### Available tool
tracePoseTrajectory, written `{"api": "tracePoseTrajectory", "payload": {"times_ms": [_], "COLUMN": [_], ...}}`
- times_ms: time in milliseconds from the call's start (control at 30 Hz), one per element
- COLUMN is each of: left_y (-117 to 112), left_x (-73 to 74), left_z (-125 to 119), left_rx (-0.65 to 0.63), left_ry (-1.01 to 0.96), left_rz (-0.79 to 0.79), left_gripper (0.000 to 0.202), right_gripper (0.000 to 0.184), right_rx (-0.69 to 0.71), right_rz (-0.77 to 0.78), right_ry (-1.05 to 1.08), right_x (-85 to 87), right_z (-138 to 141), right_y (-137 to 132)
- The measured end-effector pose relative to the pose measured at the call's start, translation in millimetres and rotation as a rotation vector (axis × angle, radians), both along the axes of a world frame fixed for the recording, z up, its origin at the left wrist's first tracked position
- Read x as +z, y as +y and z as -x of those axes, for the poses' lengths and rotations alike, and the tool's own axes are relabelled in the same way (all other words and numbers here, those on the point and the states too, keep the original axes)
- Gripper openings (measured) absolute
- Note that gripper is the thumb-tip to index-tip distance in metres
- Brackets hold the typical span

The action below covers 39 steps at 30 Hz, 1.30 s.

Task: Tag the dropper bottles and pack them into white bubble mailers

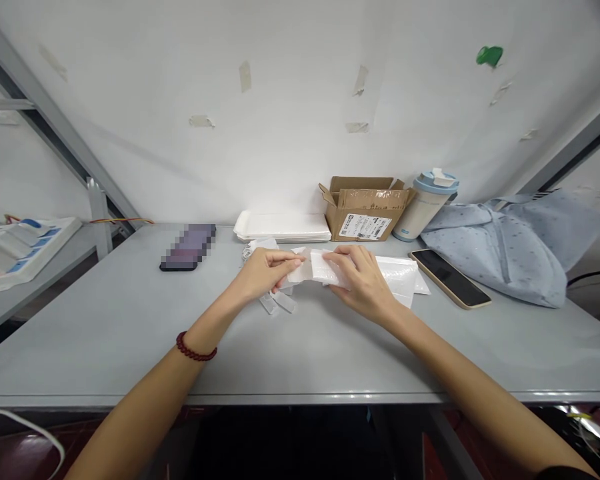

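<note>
A white padded envelope with a shiny, bubbled surface is held just above the desk. My right hand is closed around its near end, thumb and fingers on the upper side. Facing it, my left hand pinches a thin white flap at the envelope's left end; whether this is the flap itself or a backing strip I cannot tell. Small clear plastic pieces lie below my left hand. Behind its fingers sits a pile of small white items, partly hidden.
Along the wall are a stack of white envelopes, an open cardboard box and a tumbler. A phone and a pale blue cloth bag lie right. Another phone, screen blurred, lies left. The desk's front edge runs below.
</note>
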<state>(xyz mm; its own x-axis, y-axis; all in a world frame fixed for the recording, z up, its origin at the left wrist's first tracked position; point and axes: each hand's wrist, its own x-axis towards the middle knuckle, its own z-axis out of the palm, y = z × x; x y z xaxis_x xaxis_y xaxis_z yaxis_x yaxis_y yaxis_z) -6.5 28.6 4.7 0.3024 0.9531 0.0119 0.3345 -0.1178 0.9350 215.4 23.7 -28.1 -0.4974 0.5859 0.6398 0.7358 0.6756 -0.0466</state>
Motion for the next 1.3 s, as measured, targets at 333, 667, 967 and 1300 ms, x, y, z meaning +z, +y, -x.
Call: {"api": "tracePoseTrajectory", "payload": {"times_ms": [333,667,967,1300], "left_y": [8,10,10,3], "left_x": [15.0,9.1,8.8,30.1], "left_z": [43,41,43,47], "left_rx": [-0.157,-0.185,-0.213,-0.181], "left_ry": [0.535,0.602,0.62,0.311], "left_rz": [0.105,0.039,0.151,0.106], "left_gripper": [0.037,0.017,0.015,0.017], "right_gripper": [0.045,0.047,0.044,0.042], "right_rx": [-0.101,-0.102,-0.109,-0.113], "right_rz": [-0.018,0.001,0.012,0.01], "right_ry": [0.011,0.004,-0.012,-0.028], "right_x": [0.5,0.3,0.0,0.3], "right_z": [-14,-14,-14,-15], "right_y": [11,12,13,13]}}
